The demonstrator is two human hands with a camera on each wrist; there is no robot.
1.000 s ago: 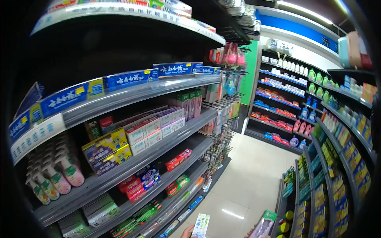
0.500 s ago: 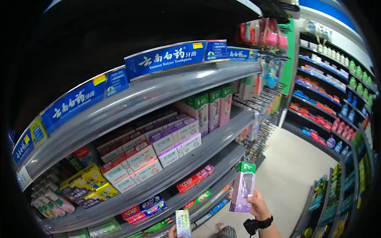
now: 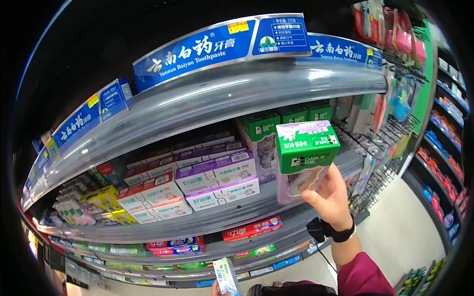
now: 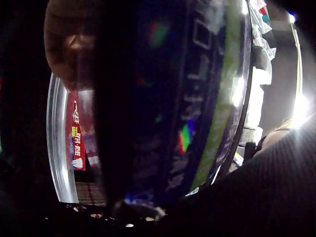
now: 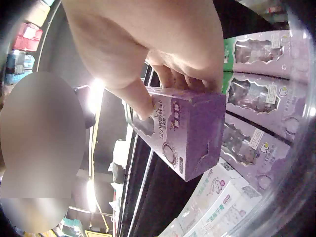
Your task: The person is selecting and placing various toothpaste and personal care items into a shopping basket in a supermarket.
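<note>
My right hand [image 3: 333, 197] grips a purple Darlie toothpaste box [image 3: 307, 160] with a green top and a clear window, thumb on one side. In the head view it is upright, just in front of similar Darlie boxes [image 3: 261, 133] on the shelf. The right wrist view shows the purple end of the held box [image 5: 185, 133], fingers around its other end. At the bottom of the head view, my left hand [image 3: 216, 288] holds a slim white-and-green box [image 3: 225, 276]. In the left wrist view a dark, blurred lettered surface [image 4: 168, 98] fills the middle.
White boxes with purple trim [image 3: 217, 180] and red trim [image 3: 150, 197] stand left of the Darlie boxes. Blue Yunnan Baiyao strips [image 3: 222, 47] line the shelf edge above. Wire hooks with hanging packs [image 3: 377, 163] project at the right, beside the aisle floor [image 3: 395, 217].
My right hand has raised the purple box from low by the aisle up to the shelf's Darlie boxes, its green top now facing the head camera. The view has moved closer to the shelf.
</note>
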